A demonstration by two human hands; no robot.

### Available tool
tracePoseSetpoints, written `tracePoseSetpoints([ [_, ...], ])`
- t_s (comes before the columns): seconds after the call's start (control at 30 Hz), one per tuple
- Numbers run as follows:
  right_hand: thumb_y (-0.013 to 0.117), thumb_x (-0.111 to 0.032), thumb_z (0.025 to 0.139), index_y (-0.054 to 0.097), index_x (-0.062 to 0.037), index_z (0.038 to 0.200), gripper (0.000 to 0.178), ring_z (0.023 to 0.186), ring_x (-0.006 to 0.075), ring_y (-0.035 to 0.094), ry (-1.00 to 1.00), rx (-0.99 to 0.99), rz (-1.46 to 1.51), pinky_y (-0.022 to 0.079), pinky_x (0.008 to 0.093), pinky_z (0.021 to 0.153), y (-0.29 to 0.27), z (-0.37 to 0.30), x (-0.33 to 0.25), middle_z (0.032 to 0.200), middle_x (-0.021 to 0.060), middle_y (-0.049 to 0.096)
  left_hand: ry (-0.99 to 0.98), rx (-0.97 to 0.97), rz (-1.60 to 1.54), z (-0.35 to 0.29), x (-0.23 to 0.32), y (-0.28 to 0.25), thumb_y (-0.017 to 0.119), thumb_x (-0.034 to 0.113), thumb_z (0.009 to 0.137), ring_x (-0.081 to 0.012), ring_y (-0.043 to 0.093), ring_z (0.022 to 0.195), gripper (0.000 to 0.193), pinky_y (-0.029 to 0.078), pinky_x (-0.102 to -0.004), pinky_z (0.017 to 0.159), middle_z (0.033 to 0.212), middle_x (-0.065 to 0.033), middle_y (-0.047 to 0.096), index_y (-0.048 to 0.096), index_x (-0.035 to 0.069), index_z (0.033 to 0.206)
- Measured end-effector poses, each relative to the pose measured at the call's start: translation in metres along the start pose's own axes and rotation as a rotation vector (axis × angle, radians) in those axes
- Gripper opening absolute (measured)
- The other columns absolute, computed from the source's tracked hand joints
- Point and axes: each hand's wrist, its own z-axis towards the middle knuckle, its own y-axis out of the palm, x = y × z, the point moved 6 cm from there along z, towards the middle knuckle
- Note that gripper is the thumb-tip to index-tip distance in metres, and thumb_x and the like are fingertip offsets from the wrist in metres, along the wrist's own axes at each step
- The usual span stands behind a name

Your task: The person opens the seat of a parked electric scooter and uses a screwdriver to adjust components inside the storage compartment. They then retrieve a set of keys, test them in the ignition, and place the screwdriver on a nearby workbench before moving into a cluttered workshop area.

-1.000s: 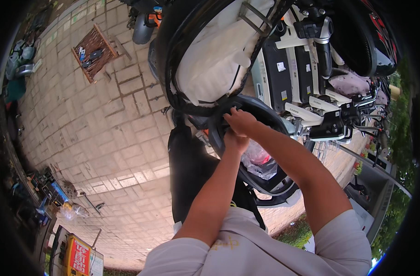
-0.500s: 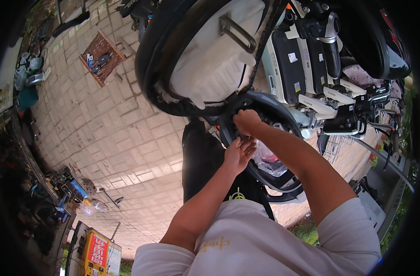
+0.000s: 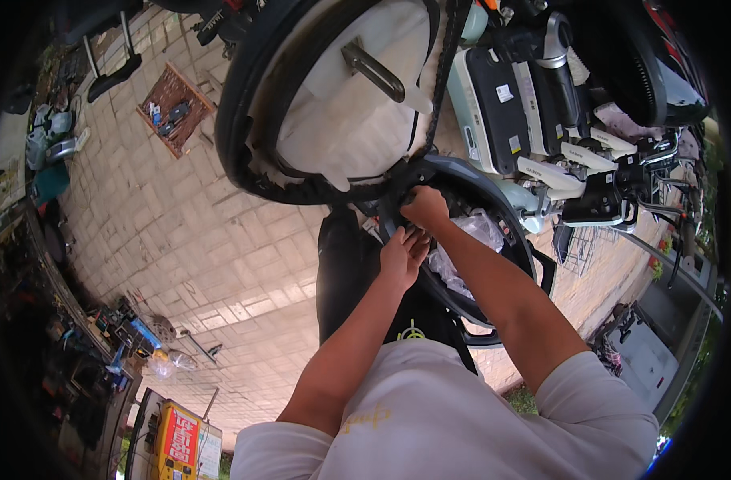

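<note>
A scooter's seat [image 3: 245,164] is tipped up, its pale underside and metal loop [image 3: 373,72] facing me. Below it lies the open dark storage compartment [image 3: 533,254], with clear plastic bags [image 3: 481,232] inside. My right hand [image 3: 425,206] is closed in a fist at the compartment's seat-side end, by the hinge. Just below it, my left hand [image 3: 404,250] has its fingers curled together at the near left rim. The two hands almost touch. Whatever the fingertips grip is dark or hidden behind them.
Several parked scooters [image 3: 597,192] crowd the right side. A brown wooden crate [image 3: 173,110] holding tools sits on the brick paving [image 3: 197,248] at the far left. Tools and parts [image 3: 137,332] lie along the left edge, near a yellow-and-red box [image 3: 177,440].
The view has shifted slightly, and the raised seat appears farther left. Both hands sit a little farther left, and my left fingers are more curled. More of the plastic bags shows.
</note>
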Motion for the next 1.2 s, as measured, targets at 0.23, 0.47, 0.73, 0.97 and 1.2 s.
tracePoseSetpoints([
  [0.23, 0.069, -0.027, 0.072, 0.066, -0.0078, 0.098, 0.033, 0.09, 0.0374, 0.064, -0.161, 0.166, -0.111, 0.053, 0.0464, 0.077, -0.018, -0.012, 0.026, 0.095, 0.0173, 0.066, 0.018, -0.08, -0.021, 0.077, -0.001, 0.02, 0.044, 0.025, 0.101, -0.0127, 0.06, 0.091, 0.02, 0.049, -0.0304, 0.081, 0.098, -0.0001, 0.063, 0.057, 0.011, 0.103],
  [0.47, 0.067, -0.025, 0.074, 0.066, -0.009, 0.097, 0.029, 0.086, 0.0378, 0.063, -0.203, 0.27, -0.102, 0.051, 0.0479, 0.074, -0.017, -0.003, 0.043, 0.089, 0.0161, 0.063, 0.101, -0.211, 0.063, 0.122, 0.0, 0.036, 0.045, 0.016, 0.099, -0.0159, 0.06, 0.103, 0.026, 0.048, -0.0312, 0.089, 0.113, -0.0043, 0.062, 0.057, 0.006, 0.121],
  [0.73, 0.068, -0.021, 0.071, 0.064, -0.0088, 0.094, 0.027, 0.086, 0.0365, 0.064, -0.223, 0.163, -0.233, 0.053, 0.0459, 0.073, -0.02, 0.001, 0.037, 0.092, 0.0148, 0.062, 0.056, -0.209, 0.019, 0.132, -0.004, 0.035, 0.043, 0.017, 0.1, -0.017, 0.06, 0.103, 0.027, 0.048, -0.0317, 0.089, 0.114, -0.0046, 0.062, 0.056, 0.005, 0.121],
  [0.97, 0.071, -0.033, 0.072, 0.068, -0.0038, 0.089, 0.035, 0.089, 0.033, 0.067, -0.083, -0.132, -0.231, 0.054, 0.0421, 0.074, -0.032, 0.039, 0.033, 0.1, 0.0186, 0.065, -0.093, -0.271, -0.23, 0.164, -0.017, 0.035, 0.043, 0.026, 0.1, -0.0115, 0.059, 0.07, 0.022, 0.047, -0.0283, 0.062, 0.08, -0.0008, 0.061, 0.056, 0.012, 0.091],
  [1.2, 0.07, -0.037, 0.078, 0.061, -0.0016, 0.108, 0.047, 0.096, 0.0407, 0.062, -0.14, 0.064, -0.071, 0.052, 0.0442, 0.08, -0.041, 0.025, 0.004, 0.108, 0.0223, 0.06, -0.174, -0.317, -0.111, 0.169, -0.003, 0.046, 0.046, 0.033, 0.096, -0.0149, 0.063, 0.082, 0.021, 0.051, -0.0294, 0.066, 0.094, -0.0047, 0.063, 0.057, 0.015, 0.101],
])
